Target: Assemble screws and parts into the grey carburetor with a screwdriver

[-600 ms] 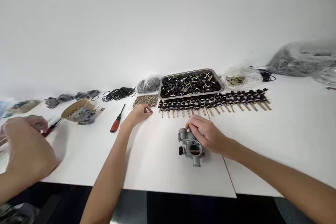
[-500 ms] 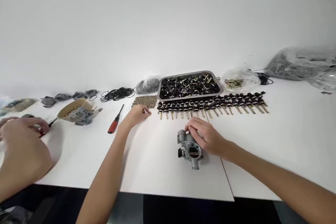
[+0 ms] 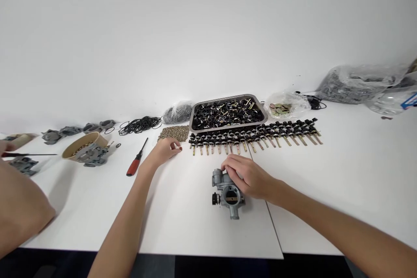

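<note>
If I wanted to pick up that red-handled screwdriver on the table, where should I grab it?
Probably by the red handle of the screwdriver, coming straight down from above. It lies flat on the white table, handle toward the near edge, thin shaft pointing away, with clear space both sides. The left hand is nearest it.

We see a white desk (image 3: 342, 182) carrying a grey carburetor (image 3: 227, 192) near the front. Behind it lies a long row of black-capped pins (image 3: 257, 134), then a metal tray (image 3: 264, 112) of black parts. Left of the tray sit a brass heap (image 3: 174, 132), a bag (image 3: 177, 113), black rings (image 3: 140, 124), a red screwdriver (image 3: 136, 163) and a bowl (image 3: 85, 144). Plastic bags (image 3: 355, 83) lie far right.
</note>
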Demonstrator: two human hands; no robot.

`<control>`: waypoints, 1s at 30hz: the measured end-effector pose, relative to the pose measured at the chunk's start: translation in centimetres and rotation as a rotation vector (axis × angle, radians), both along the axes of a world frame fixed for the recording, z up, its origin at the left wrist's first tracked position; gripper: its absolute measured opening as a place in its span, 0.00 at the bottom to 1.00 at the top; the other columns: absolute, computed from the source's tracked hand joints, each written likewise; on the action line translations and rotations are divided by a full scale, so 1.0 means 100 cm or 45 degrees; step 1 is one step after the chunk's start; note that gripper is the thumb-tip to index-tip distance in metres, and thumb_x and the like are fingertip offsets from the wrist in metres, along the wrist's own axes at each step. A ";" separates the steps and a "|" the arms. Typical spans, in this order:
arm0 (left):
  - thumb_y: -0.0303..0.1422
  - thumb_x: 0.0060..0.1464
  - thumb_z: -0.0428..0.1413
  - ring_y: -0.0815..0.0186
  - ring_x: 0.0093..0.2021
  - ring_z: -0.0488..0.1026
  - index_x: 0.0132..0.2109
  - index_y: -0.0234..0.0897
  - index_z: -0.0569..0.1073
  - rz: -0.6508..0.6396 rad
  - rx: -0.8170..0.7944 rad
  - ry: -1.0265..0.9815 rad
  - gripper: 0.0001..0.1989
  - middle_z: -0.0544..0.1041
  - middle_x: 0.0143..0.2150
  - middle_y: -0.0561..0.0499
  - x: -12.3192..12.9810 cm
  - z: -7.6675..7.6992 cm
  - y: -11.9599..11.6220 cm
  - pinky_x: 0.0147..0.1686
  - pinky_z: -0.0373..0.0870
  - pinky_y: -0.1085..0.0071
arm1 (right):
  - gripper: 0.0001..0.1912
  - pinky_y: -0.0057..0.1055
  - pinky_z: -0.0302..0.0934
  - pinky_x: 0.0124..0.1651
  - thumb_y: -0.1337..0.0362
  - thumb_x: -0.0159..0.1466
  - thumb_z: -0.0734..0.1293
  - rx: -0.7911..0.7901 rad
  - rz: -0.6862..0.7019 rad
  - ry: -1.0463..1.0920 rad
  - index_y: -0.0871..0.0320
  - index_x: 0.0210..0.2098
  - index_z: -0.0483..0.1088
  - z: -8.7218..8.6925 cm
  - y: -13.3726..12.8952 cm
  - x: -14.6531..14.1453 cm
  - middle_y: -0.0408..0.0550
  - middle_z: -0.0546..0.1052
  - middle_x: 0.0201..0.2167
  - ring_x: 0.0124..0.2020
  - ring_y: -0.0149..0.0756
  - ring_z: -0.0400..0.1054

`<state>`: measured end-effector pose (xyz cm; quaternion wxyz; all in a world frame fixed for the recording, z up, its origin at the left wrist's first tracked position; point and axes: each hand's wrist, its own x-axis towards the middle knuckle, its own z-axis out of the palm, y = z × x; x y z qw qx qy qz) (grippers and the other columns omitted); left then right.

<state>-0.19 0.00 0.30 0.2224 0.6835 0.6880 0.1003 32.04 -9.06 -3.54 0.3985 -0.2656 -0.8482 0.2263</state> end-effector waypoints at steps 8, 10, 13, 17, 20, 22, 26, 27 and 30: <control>0.39 0.48 0.60 0.74 0.20 0.64 0.39 0.37 0.76 0.023 -0.074 -0.086 0.13 0.74 0.28 0.53 -0.002 0.000 0.000 0.21 0.59 0.74 | 0.13 0.34 0.63 0.39 0.70 0.72 0.54 -0.044 -0.001 -0.025 0.61 0.40 0.69 0.002 0.003 0.000 0.51 0.75 0.36 0.36 0.36 0.69; 0.40 0.47 0.60 0.74 0.21 0.64 0.40 0.36 0.75 0.000 -0.087 -0.110 0.14 0.74 0.28 0.53 -0.003 -0.001 0.000 0.21 0.60 0.74 | 0.13 0.34 0.63 0.39 0.70 0.72 0.54 -0.034 0.005 -0.044 0.61 0.39 0.69 0.002 0.004 -0.001 0.50 0.75 0.35 0.36 0.36 0.69; 0.41 0.46 0.61 0.75 0.22 0.63 0.35 0.35 0.74 -0.043 -0.114 -0.159 0.14 0.75 0.30 0.52 -0.005 -0.001 0.000 0.21 0.60 0.75 | 0.13 0.35 0.64 0.40 0.70 0.71 0.54 -0.033 0.007 -0.058 0.61 0.39 0.69 0.003 0.004 -0.002 0.50 0.75 0.35 0.36 0.36 0.69; 0.41 0.43 0.62 0.76 0.24 0.63 0.36 0.36 0.73 -0.068 -0.119 -0.210 0.15 0.74 0.32 0.53 -0.005 -0.002 -0.001 0.22 0.60 0.76 | 0.13 0.35 0.63 0.40 0.70 0.71 0.54 -0.043 0.005 -0.078 0.61 0.39 0.69 0.004 0.004 0.000 0.51 0.75 0.36 0.37 0.37 0.69; 0.41 0.43 0.63 0.76 0.24 0.64 0.42 0.39 0.74 -0.060 -0.109 -0.217 0.19 0.71 0.31 0.55 -0.004 -0.004 0.000 0.21 0.60 0.77 | 0.12 0.36 0.63 0.40 0.70 0.71 0.54 -0.034 0.003 -0.101 0.61 0.39 0.69 0.005 0.003 0.000 0.51 0.75 0.36 0.37 0.38 0.69; 0.41 0.44 0.62 0.76 0.24 0.63 0.41 0.38 0.74 -0.058 -0.112 -0.207 0.17 0.71 0.31 0.54 -0.005 -0.004 0.000 0.21 0.60 0.76 | 0.13 0.36 0.63 0.40 0.70 0.71 0.54 -0.029 0.008 -0.109 0.61 0.39 0.69 0.005 0.003 -0.001 0.51 0.75 0.36 0.37 0.38 0.69; 0.39 0.44 0.62 0.76 0.23 0.64 0.38 0.37 0.74 -0.062 -0.117 -0.205 0.14 0.71 0.29 0.54 -0.006 -0.004 0.001 0.21 0.60 0.76 | 0.12 0.35 0.63 0.40 0.71 0.71 0.55 -0.031 0.012 -0.124 0.61 0.39 0.69 0.006 0.003 -0.001 0.51 0.75 0.35 0.36 0.37 0.69; 0.39 0.44 0.62 0.75 0.23 0.64 0.38 0.37 0.74 -0.057 -0.119 -0.210 0.14 0.71 0.29 0.54 -0.006 -0.004 0.000 0.21 0.61 0.75 | 0.12 0.35 0.63 0.40 0.71 0.71 0.55 -0.031 0.008 -0.127 0.61 0.39 0.69 0.006 0.003 -0.001 0.51 0.75 0.35 0.36 0.37 0.69; 0.39 0.43 0.63 0.75 0.21 0.64 0.39 0.36 0.74 -0.029 -0.119 -0.225 0.16 0.71 0.28 0.55 -0.005 -0.003 -0.001 0.21 0.61 0.74 | 0.12 0.36 0.63 0.40 0.71 0.71 0.55 -0.035 0.002 -0.126 0.61 0.39 0.69 0.007 0.003 -0.001 0.51 0.76 0.36 0.36 0.38 0.69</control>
